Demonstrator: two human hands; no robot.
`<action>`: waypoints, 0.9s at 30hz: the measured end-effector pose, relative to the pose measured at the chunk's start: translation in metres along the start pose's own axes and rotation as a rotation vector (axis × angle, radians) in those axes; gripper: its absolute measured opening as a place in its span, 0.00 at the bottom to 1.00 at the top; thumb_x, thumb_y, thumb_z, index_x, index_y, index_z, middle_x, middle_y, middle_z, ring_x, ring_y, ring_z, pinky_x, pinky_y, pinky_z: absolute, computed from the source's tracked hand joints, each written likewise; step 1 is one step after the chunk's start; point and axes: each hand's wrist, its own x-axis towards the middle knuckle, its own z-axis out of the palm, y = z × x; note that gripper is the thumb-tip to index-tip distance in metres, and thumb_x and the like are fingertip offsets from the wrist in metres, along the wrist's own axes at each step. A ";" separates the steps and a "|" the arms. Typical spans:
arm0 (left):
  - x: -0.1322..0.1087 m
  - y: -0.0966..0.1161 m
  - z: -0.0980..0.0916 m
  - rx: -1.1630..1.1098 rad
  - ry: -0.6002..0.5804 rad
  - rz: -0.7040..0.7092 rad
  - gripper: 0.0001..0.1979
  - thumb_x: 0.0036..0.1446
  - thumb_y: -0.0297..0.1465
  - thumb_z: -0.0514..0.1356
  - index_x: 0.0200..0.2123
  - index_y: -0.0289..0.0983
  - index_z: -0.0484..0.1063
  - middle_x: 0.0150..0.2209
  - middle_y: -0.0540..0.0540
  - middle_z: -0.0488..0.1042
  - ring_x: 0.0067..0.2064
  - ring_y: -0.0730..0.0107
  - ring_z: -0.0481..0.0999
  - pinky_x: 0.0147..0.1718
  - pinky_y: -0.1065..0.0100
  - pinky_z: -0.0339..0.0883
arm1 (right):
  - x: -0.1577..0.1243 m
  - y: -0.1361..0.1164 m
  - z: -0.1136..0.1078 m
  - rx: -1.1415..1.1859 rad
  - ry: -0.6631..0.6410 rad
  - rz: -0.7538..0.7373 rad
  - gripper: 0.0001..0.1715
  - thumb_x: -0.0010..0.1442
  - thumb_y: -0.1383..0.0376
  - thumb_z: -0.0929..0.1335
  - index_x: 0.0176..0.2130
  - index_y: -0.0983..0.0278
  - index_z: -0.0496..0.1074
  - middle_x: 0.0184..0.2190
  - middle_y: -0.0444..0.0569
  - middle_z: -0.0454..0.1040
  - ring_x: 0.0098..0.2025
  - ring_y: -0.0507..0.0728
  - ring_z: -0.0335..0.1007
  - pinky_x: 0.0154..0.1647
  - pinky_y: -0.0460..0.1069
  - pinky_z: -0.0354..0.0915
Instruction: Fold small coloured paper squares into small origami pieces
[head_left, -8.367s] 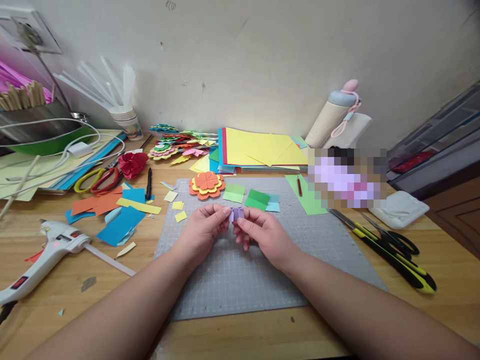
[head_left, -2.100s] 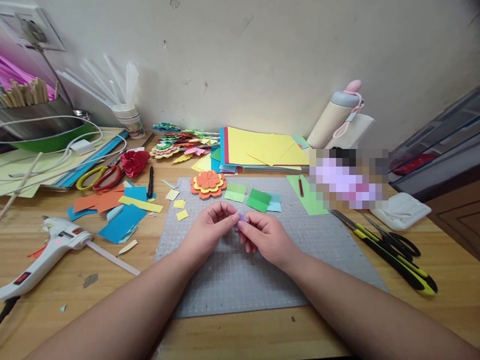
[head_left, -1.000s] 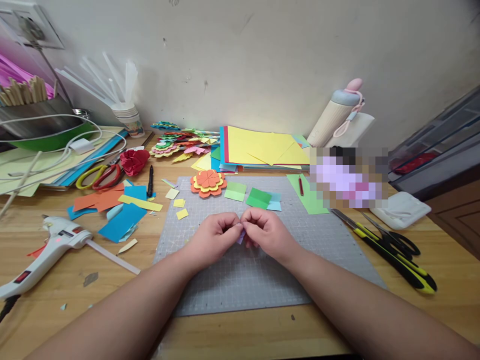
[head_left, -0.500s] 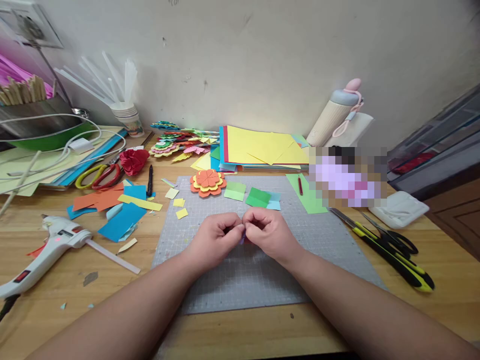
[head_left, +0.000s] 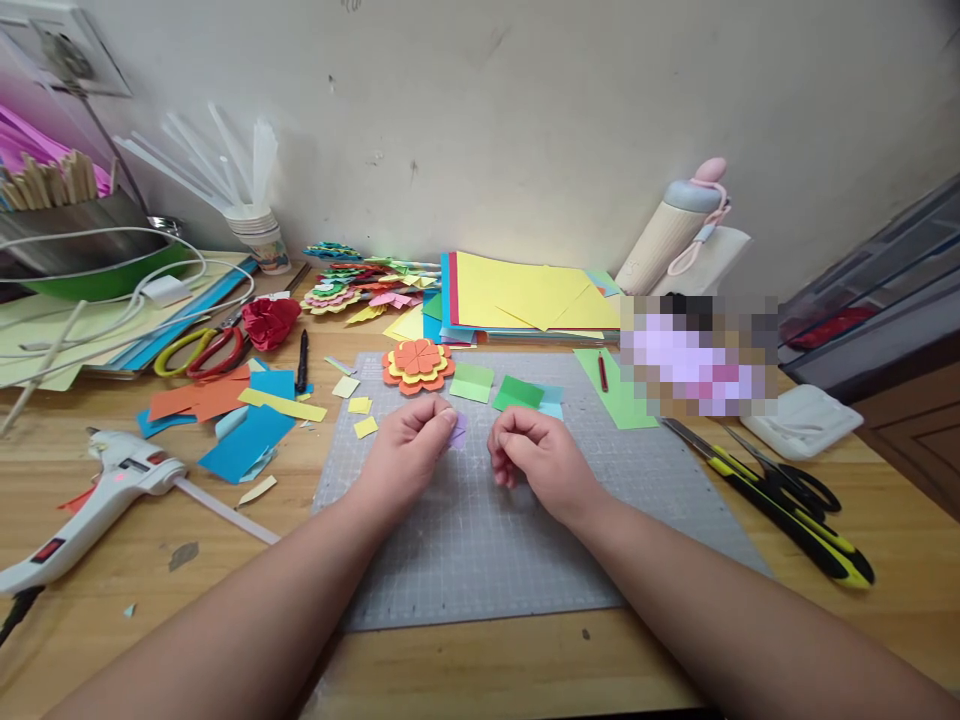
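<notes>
Between the thumb and index finger of my left hand (head_left: 411, 445) is a small purple paper piece (head_left: 459, 431), its right part sticking out with a crease across it. My right hand (head_left: 541, 455) hangs a short way to the right, apart from the paper, its fingers loosely curled in and no object showing in them. Both hands are above the grey cutting mat (head_left: 480, 560). Just beyond them lie a layered orange and yellow paper flower (head_left: 418, 366), a light green creased paper (head_left: 472, 382), a darker green paper (head_left: 518, 393) and a light blue paper (head_left: 552, 401).
A glue gun (head_left: 135, 480), blue paper scraps (head_left: 247, 440) and red-handled scissors (head_left: 217, 355) lie left. Right are a utility knife (head_left: 787, 515), black scissors (head_left: 795, 485) and a white case (head_left: 802, 420). Behind stand a paper stack (head_left: 525, 285) and a bottle (head_left: 667, 235).
My hands have come apart from their meeting point. The purple paper has stayed in my left hand, which moved left and slightly up; my right hand has drawn away, fingers curled.
</notes>
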 end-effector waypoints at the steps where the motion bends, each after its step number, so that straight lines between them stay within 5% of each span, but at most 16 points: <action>1: 0.000 -0.001 0.001 -0.010 -0.012 -0.005 0.15 0.59 0.36 0.52 0.21 0.38 0.57 0.19 0.55 0.57 0.23 0.76 0.55 0.24 0.72 0.51 | -0.001 -0.001 0.001 0.012 -0.028 0.009 0.07 0.53 0.67 0.62 0.24 0.63 0.63 0.20 0.40 0.66 0.19 0.49 0.65 0.19 0.43 0.59; 8: -0.004 -0.005 0.008 -0.013 -0.141 0.011 0.15 0.62 0.38 0.51 0.24 0.38 0.60 0.19 0.55 0.63 0.22 0.76 0.63 0.25 0.73 0.57 | -0.006 0.000 0.012 0.153 -0.209 0.097 0.10 0.56 0.60 0.65 0.28 0.63 0.64 0.22 0.40 0.68 0.19 0.48 0.66 0.15 0.42 0.57; 14: -0.009 -0.003 0.012 0.085 -0.164 0.066 0.13 0.63 0.35 0.51 0.26 0.38 0.61 0.20 0.55 0.67 0.24 0.74 0.66 0.27 0.71 0.59 | -0.006 0.002 0.019 0.113 -0.101 0.148 0.07 0.51 0.65 0.64 0.23 0.63 0.62 0.17 0.38 0.66 0.15 0.47 0.62 0.13 0.41 0.54; 23: -0.004 -0.007 0.009 0.151 -0.015 0.102 0.13 0.62 0.35 0.50 0.25 0.39 0.58 0.24 0.54 0.58 0.27 0.73 0.59 0.28 0.70 0.55 | -0.004 0.004 0.014 0.121 -0.032 0.177 0.05 0.48 0.68 0.61 0.22 0.62 0.59 0.12 0.35 0.60 0.13 0.47 0.59 0.12 0.41 0.51; 27: -0.002 -0.008 0.007 0.130 -0.120 0.067 0.14 0.62 0.36 0.51 0.25 0.38 0.60 0.24 0.54 0.60 0.28 0.73 0.60 0.28 0.71 0.56 | -0.003 -0.001 0.011 0.096 0.031 0.104 0.05 0.55 0.62 0.62 0.28 0.61 0.60 0.20 0.37 0.65 0.16 0.48 0.62 0.13 0.42 0.52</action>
